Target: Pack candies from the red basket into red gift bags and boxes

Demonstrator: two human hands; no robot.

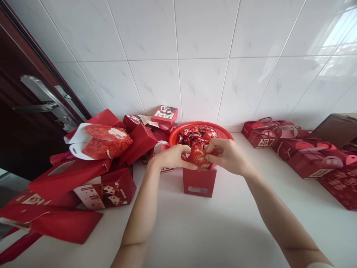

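A small red packet with gold print is between my two hands, above an upright red gift box with a small window in its front. My left hand closes on the packet's left side, thumb above and fingers below. From the right, my right hand pinches the packet near its gold-marked edge. Just behind the hands stands a red plastic basket, full of shiny red wrapped sweets. My hands and the packet hide the box's opening.
Red gift boxes lie piled at the left, with a small square box on top near the wall. Handled red boxes stand in rows at the right. A tiled wall bounds the white counter; a dark door is at the left.
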